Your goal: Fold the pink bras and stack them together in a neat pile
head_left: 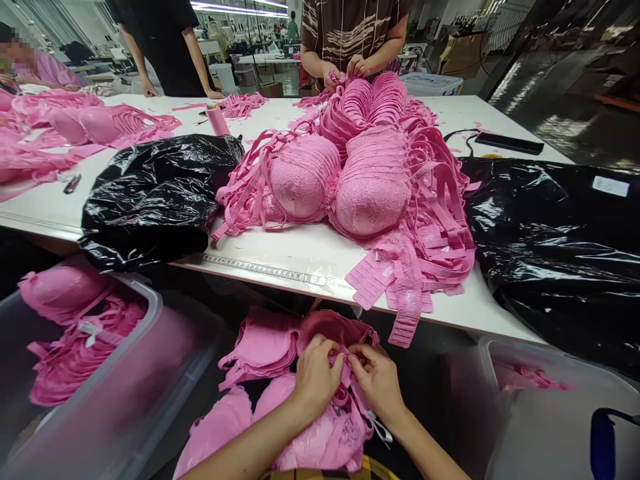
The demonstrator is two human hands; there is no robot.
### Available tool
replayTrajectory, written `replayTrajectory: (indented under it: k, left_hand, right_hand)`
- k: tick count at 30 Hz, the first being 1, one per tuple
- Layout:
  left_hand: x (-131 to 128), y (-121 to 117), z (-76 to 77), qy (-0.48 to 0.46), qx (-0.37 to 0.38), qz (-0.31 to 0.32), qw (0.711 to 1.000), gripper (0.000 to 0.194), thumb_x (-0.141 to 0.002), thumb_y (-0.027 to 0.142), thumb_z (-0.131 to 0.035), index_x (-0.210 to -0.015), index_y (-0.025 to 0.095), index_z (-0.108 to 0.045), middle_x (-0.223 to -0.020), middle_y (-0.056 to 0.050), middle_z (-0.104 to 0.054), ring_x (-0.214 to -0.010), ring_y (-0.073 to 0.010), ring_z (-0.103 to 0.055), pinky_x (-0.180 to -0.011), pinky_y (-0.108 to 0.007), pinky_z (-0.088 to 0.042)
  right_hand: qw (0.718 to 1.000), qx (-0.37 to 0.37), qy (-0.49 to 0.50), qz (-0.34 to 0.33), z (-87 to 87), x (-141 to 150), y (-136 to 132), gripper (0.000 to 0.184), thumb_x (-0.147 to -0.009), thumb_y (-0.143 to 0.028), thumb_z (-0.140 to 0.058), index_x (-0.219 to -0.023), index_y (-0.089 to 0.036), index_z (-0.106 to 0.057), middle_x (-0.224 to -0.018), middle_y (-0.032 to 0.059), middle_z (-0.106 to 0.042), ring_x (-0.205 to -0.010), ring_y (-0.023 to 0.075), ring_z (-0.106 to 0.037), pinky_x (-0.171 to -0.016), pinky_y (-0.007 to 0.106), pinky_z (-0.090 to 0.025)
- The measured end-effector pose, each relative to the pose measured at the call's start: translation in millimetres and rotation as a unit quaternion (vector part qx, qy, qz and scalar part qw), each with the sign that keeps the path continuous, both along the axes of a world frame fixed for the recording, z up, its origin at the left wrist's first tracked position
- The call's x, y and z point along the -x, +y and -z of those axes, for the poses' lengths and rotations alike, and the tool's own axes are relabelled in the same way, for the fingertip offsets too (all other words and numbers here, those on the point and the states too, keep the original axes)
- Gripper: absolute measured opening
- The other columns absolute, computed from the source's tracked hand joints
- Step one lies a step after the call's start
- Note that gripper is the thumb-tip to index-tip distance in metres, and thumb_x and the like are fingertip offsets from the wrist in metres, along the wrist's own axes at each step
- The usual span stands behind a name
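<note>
Below the near edge of the table (300, 247), a pink bra (333, 325) is pinched between the narrowed fingers of the left hand (319, 373) and right hand (377, 381). Toward the far edge, a bra stack (373, 173) is flanked by black bags (165, 190).

A row of bras (373, 180) is lying on a table (270, 245). Left of the row, a bag (155, 200) is resting; right of it, another bag (555, 227). Behind it, a co-worker (355, 40) is standing. Before it, lower, more bras (270, 347) are lying beneath the left hand (316, 373) and right hand (377, 380); a bin (167, 350) is sitting lower left, another bin (565, 433) lower right.
</note>
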State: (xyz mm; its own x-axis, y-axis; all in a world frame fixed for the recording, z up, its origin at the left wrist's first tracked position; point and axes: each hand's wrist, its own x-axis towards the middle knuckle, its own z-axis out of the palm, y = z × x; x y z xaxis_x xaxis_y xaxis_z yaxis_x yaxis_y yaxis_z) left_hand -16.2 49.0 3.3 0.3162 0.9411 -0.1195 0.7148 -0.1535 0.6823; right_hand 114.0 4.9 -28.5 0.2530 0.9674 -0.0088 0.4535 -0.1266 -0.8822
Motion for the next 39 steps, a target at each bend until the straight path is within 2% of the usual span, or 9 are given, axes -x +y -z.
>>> replayTrajectory:
  k: [5,10,14,17,20,23,27,34,39]
  left_hand:
    - [-11.5,6.7,5.8,0.027,0.008,-0.023,0.999,0.014,-0.073,0.012,-0.051,-0.068,0.015,-0.064,-0.073,-0.006,-0.062,-0.071,-0.0191,-0.056,-0.063,-0.028,-0.037]
    - [-16.6,9.1,10.9,-0.035,0.034,-0.029,0.998,0.014,-0.065,0.007,-0.05,-0.057,0.014,-0.059,-0.062,-0.002,-0.057,-0.06,-0.0139,-0.051,-0.055,-0.023,-0.032]
    - [-16.0,6.6,14.3,-0.062,-0.004,-0.007,0.998,0.013,-0.066,0.007,-0.049,-0.058,0.014,-0.057,-0.063,-0.001,-0.055,-0.062,-0.0138,-0.05,-0.057,-0.023,-0.033]
    - [-13.5,7.1,14.2,-0.064,0.004,-0.009,0.998,0.013,-0.067,0.008,-0.05,-0.058,0.014,-0.057,-0.061,-0.001,-0.054,-0.061,-0.0138,-0.049,-0.056,-0.023,-0.033]
    - [-12.2,8.3,12.9,-0.062,0.01,-0.014,0.998,0.015,-0.068,0.008,-0.049,-0.058,0.015,-0.057,-0.06,0.0,-0.054,-0.06,-0.0135,-0.05,-0.055,-0.023,-0.033]
    - [-12.4,7.5,12.4,-0.054,-0.004,0.002,0.999,0.016,-0.069,0.008,-0.047,-0.059,0.016,-0.057,-0.062,0.0,-0.054,-0.062,-0.0141,-0.051,-0.057,-0.024,-0.035]
    - [-11.4,3.9,13.8,-0.041,-0.035,0.03,0.998,0.015,-0.071,0.008,-0.047,-0.063,0.016,-0.057,-0.068,-0.002,-0.056,-0.068,-0.0159,-0.053,-0.063,-0.026,-0.039]
    - [-9.0,0.0,16.8,-0.039,-0.065,0.047,0.996,0.014,-0.073,0.008,-0.047,-0.067,0.017,-0.056,-0.071,-0.002,-0.055,-0.071,-0.0159,-0.054,-0.065,-0.026,-0.041]
    - [-8.2,0.1,16.3,-0.04,-0.073,0.048,0.995,0.014,-0.073,0.009,-0.046,-0.066,0.017,-0.055,-0.07,-0.001,-0.054,-0.069,-0.0157,-0.053,-0.064,-0.027,-0.041]
  right_hand:
    - [0.999,-0.026,-0.021,-0.006,4.8,-2.8,-1.1,0.021,-0.081,-0.028,-0.051,-0.081,-0.017,-0.069,-0.077,0.0052,-0.07,-0.059,0.0155,-0.062,-0.056,0.022,-0.047]
    - [1.0,-0.025,0.002,0.008,4.3,-4.1,3.1,0.019,-0.076,-0.027,-0.053,-0.076,-0.019,-0.071,-0.075,0.0049,-0.072,-0.068,0.0189,-0.066,-0.066,0.027,-0.05]
    - [0.999,-0.006,0.027,0.022,3.3,-1.2,9.1,0.02,-0.075,-0.027,-0.054,-0.073,-0.019,-0.071,-0.072,0.0061,-0.072,-0.067,0.0204,-0.066,-0.067,0.029,-0.051]
    - [0.998,0.013,0.061,0.032,4.8,-0.6,7.0,0.023,-0.078,-0.032,-0.053,-0.079,-0.017,-0.07,-0.075,0.0087,-0.072,-0.065,0.0204,-0.068,-0.061,0.028,-0.054]
    - [0.984,0.049,0.167,0.033,6.8,-1.9,1.0,0.028,-0.072,-0.039,-0.061,-0.085,-0.015,-0.067,-0.077,0.0085,-0.071,-0.066,0.0202,-0.068,-0.058,0.027,-0.056]
    - [0.963,0.078,0.25,0.064,7.4,-1.4,-0.1,0.029,-0.064,-0.042,-0.068,-0.077,-0.016,-0.064,-0.07,0.0067,-0.069,-0.061,0.0203,-0.067,-0.056,0.029,-0.056]
    - [0.964,0.076,0.241,0.088,4.8,2.6,5.4,0.025,-0.063,-0.041,-0.069,-0.066,-0.017,-0.063,-0.063,0.0061,-0.068,-0.057,0.0201,-0.065,-0.055,0.029,-0.054]
    - [0.959,0.081,0.248,0.107,0.6,6.7,8.8,0.015,-0.064,-0.031,-0.066,-0.066,-0.017,-0.067,-0.066,0.0049,-0.069,-0.061,0.0194,-0.064,-0.06,0.029,-0.052]
    - [0.936,0.112,0.306,0.133,1.1,6.0,12.5,0.021,-0.058,-0.033,-0.071,-0.067,-0.016,-0.062,-0.064,0.0039,-0.067,-0.062,0.0205,-0.066,-0.061,0.031,-0.054]
